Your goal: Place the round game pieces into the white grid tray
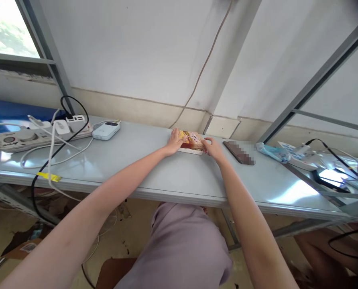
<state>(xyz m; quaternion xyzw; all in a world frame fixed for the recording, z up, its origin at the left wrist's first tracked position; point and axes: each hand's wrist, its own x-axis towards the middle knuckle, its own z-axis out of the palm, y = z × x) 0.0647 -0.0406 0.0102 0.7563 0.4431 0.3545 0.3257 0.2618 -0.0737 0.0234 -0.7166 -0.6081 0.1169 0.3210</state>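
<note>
A small printed box (191,137) in yellow, red and tan lies on the grey desk, with a white edge along its near lower side. My left hand (174,143) grips its left end, the thumb reaching over the top. At the right end, my right hand (212,148) holds the box with bent fingers, some of them partly hidden. Just right of that hand lies a dark phone (238,152), its screen blurred out.
On the left of the desk (131,160) are a power strip (19,138), tangled cables and a pale blue device (106,130). To the right lie a light blue packet (272,151) and a dark shiny device (331,178). Metal frame posts rise at both sides.
</note>
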